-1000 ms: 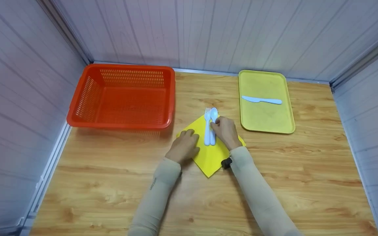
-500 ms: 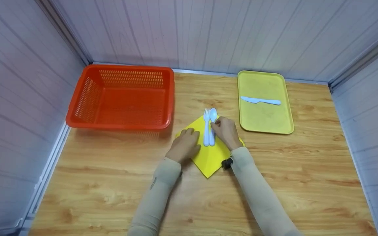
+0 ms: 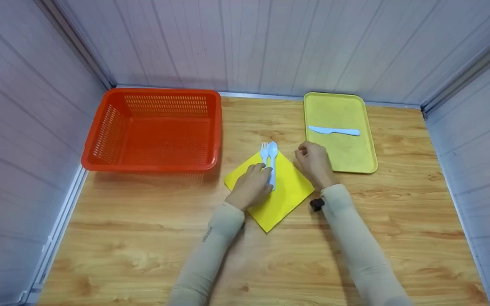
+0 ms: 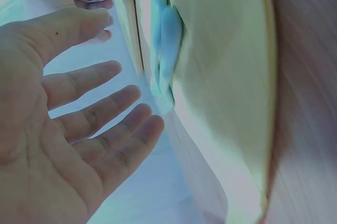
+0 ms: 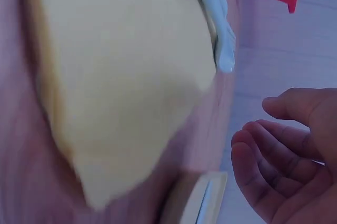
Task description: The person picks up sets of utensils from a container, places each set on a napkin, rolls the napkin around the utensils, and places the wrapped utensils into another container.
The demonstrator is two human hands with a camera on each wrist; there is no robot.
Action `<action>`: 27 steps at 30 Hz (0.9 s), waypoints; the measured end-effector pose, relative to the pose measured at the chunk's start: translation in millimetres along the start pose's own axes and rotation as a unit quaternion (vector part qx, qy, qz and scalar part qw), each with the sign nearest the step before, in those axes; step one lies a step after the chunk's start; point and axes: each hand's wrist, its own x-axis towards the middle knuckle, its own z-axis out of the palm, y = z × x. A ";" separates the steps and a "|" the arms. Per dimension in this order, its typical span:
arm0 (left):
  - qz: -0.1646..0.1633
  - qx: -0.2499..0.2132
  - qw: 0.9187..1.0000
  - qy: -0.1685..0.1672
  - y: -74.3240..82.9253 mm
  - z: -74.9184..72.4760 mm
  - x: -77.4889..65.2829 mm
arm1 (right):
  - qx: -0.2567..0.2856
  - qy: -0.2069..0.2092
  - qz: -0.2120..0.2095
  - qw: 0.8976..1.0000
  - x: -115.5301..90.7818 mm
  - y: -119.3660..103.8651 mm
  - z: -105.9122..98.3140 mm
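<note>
Red plastic makes the basket (image 3: 151, 166) at the far left; it is well apart from the work, so I see little danger there. Next comes the left hand (image 3: 251, 185), above the handle of the fork (image 3: 264, 152). Its fingers are straight and spread wide, and hold nothing. If they came down slanted, I think they could push the fork against the spoon (image 3: 272, 149), just beside it, and turn both crooked. Both lie on the yellow napkin (image 3: 287, 182), with their heads past its far corner; pulling the napkin could make these smooth pieces slide. It looks thin and light, so a brushing sleeve could also crease it.

To the right, the right hand (image 3: 315, 161) is loosely bent, with a gap between thumb and fingers, and carries nothing. It is before the near left corner of the tray (image 3: 351, 153); from above I cannot tell how high it is. A low cuff could knock the rim and shift the knife (image 3: 334, 131), which lies across the tray.

As for the room, on the left stands a pale panelled wall, and a similar one closes the back. Between them and the right wall (image 3: 479, 110) is the table (image 3: 143, 246), wood-patterned, with a slight shine.
</note>
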 end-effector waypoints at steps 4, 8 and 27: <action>0.028 0.019 0.999 0.004 15.8 2.3 11.4 | -0.047 0.004 -0.024 0.999 9.6 21.6 -23.0; 0.068 0.041 0.997 0.007 34.9 3.1 28.5 | -0.080 -0.003 -0.023 0.997 20.2 44.2 -41.0; 0.152 0.132 0.978 -0.055 91.3 34.1 82.0 | -0.167 0.008 -0.034 0.985 64.6 119.7 -56.4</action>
